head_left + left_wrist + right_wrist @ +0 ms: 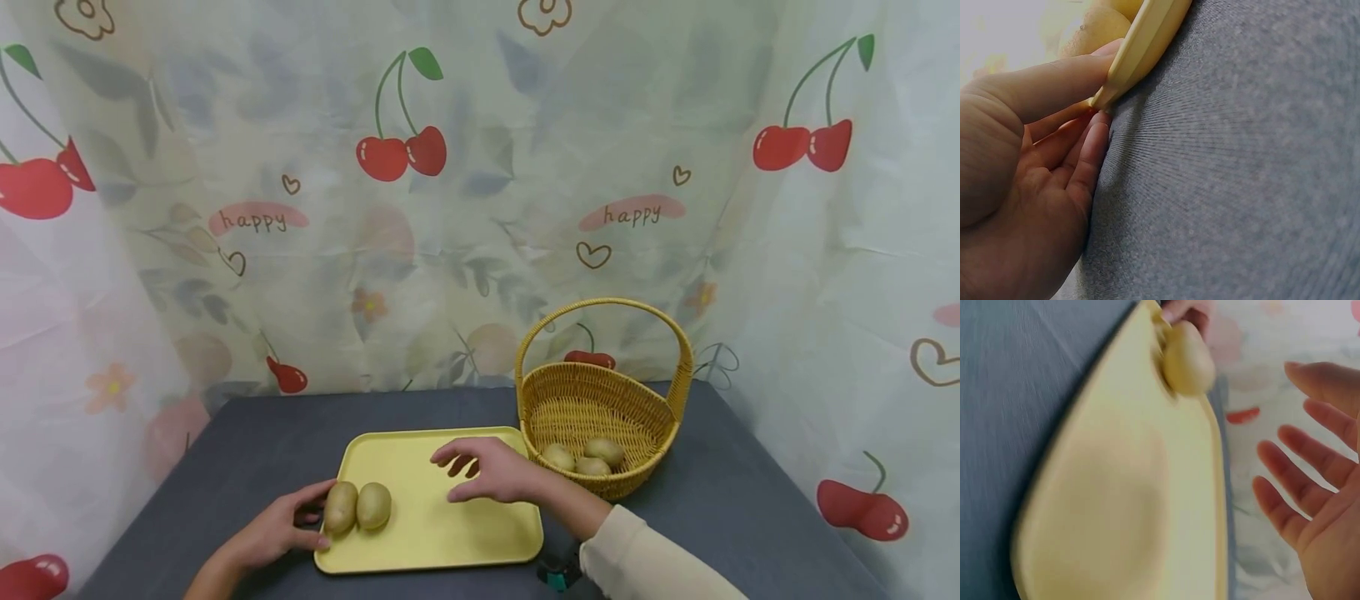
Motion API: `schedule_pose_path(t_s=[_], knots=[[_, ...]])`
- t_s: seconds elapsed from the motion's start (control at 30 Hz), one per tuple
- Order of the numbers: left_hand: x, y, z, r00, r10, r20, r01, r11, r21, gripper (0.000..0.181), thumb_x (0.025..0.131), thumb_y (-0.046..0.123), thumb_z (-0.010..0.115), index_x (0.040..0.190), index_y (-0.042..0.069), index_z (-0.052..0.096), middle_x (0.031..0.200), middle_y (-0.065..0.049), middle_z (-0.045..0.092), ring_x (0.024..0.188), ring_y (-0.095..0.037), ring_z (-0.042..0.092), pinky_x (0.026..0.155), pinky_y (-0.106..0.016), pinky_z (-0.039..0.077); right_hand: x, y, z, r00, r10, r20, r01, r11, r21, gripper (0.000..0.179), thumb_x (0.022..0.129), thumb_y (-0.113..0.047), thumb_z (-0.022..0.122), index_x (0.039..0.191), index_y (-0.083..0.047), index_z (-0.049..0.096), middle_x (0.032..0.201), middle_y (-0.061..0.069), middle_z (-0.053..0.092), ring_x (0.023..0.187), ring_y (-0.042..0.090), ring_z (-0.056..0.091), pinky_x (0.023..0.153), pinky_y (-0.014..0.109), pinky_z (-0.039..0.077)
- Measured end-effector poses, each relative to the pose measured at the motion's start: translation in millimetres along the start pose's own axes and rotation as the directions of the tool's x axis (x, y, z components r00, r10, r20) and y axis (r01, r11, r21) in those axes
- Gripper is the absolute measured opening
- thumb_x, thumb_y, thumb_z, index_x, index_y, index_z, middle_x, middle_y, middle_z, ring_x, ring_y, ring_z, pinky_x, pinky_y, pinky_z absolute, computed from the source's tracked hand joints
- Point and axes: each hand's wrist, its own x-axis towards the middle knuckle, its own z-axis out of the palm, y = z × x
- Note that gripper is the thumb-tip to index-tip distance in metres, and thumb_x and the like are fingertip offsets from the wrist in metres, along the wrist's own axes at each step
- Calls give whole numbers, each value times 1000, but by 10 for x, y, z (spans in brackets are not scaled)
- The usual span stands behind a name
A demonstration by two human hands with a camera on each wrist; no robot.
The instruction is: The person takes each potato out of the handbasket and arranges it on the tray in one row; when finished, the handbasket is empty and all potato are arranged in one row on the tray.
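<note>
A yellow tray (442, 546) lies on the dark tabletop, with two potatoes at its left side, one potato (341, 507) by the rim and another potato (374, 506) beside it. My left hand (273, 527) grips the tray's left edge. In the left wrist view the thumb (1063, 84) presses the rim from above while the other fingers curl in under it. Over the middle of the tray hovers my right hand (498, 471), fingers spread and loosely bent, holding nothing. The right wrist view shows its palm (1332, 531) bare.
A wicker basket (652, 454) with a tall arched handle stands at the tray's right back corner, three potatoes (604, 452) inside. Behind the table (285, 425) hangs a cherry-print curtain (480, 275). A dark object with a teal part (557, 578) shows by the right sleeve.
</note>
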Motion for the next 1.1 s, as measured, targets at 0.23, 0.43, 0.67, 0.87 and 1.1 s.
schedule_pose_path(t_s=[0.23,0.43,0.67,0.87,1.1], knots=[[3,7,-5,1000,-13,-6,13,1000,16,81,85,16,75,147,-11,30,141,-35,39,114,-24,55,85,-24,47,-183,-60,-530,994,44,99,-49,998,42,41,90,-12,71,129,-10,60,116,3,62,108,33,60,86,34,50],[4,14,-8,1000,-28,-3,28,1000,-1,81,86,16,75,147,-11,29,142,-35,38,117,-37,52,86,-25,47,-302,-71,-946,979,81,185,-85,996,14,44,91,-14,69,133,-8,57,120,7,61,113,31,58,86,33,51],[9,1,0,999,-32,1,32,999,-6,80,87,16,74,148,-10,29,143,-34,37,120,-36,50,87,-26,47,-433,80,-1339,951,218,218,-233,971,47,51,92,-19,69,138,-8,53,131,17,55,124,38,48,93,43,47],[10,-18,-3,999,-42,-3,42,999,0,80,87,16,74,148,-10,29,143,-34,37,120,-38,49,87,-28,47,-562,326,-1547,911,378,168,-393,917,68,57,89,-24,72,141,-10,51,137,18,50,120,31,53,96,54,42],[7,-2,0,997,-71,-4,71,997,-14,80,88,17,73,148,-10,28,144,-35,35,122,-41,48,89,-33,47,-722,579,-1664,853,510,112,-519,852,68,63,88,-28,73,143,-11,49,142,21,45,124,32,49,98,62,36]])
